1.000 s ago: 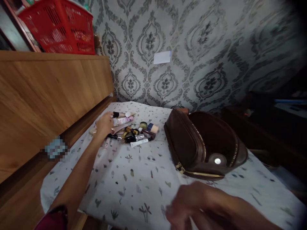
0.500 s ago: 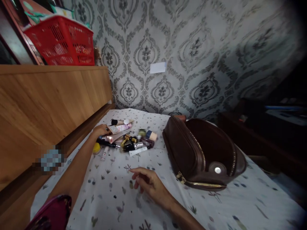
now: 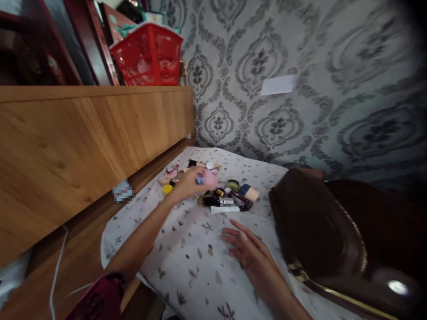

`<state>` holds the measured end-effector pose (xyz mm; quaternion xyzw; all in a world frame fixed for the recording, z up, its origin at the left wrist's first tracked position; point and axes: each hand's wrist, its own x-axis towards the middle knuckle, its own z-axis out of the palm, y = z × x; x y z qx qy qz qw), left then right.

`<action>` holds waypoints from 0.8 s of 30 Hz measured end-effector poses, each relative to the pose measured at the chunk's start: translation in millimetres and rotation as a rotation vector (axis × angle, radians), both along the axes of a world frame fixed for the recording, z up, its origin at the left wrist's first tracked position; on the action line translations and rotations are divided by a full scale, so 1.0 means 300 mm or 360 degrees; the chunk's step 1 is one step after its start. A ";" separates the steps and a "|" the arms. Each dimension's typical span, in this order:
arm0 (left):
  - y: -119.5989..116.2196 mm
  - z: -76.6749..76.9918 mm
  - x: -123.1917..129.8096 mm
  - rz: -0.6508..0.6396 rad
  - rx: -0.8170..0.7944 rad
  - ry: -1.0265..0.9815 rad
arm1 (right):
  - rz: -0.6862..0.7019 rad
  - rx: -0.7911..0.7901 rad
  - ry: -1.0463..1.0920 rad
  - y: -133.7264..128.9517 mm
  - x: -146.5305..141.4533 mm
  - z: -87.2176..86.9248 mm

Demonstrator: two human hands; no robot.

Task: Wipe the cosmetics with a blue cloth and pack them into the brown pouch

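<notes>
Two hands are working above the patterned surface (image 3: 196,253): our left hand (image 3: 187,183) is pinching a blurred pink item (image 3: 210,179) over the cosmetics pile; our right hand (image 3: 248,251) is hovering with fingers spread, left of the brown bag (image 3: 310,222).

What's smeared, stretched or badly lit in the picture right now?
In the head view, the left hand and the pink item in it are blurred; the wallpaper looks stretched toward the right; the upper right corner falls into black; glare whitens the metal snap on the dim brown bag.
</notes>
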<state>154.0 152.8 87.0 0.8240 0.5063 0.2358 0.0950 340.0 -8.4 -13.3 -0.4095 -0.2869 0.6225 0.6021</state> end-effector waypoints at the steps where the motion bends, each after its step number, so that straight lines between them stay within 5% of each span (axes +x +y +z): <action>1: -0.039 -0.020 0.031 -0.0191 -0.0031 -0.0055 | -0.0023 -0.0013 0.0078 0.003 0.003 -0.003; 4: -0.132 -0.075 0.116 -0.0971 -0.0197 -0.0280 | -0.0109 -0.0025 0.0244 0.013 0.021 -0.028; 7: -0.173 -0.115 0.166 -0.1156 -0.0298 -0.0234 | -0.0166 -0.0035 0.0282 0.024 0.050 -0.062; 12: -0.172 -0.203 0.182 -0.1050 -0.0592 -0.0721 | -0.0289 -0.0063 0.0315 0.036 0.079 -0.070; 16: -0.170 -0.290 0.182 -0.0581 -0.0967 -0.1377 | -0.0294 -0.0087 0.0350 0.029 0.070 -0.031; 24: -0.148 -0.327 0.190 -0.0347 -0.0845 -0.1765 | -0.0268 0.0077 0.0268 0.031 0.056 -0.026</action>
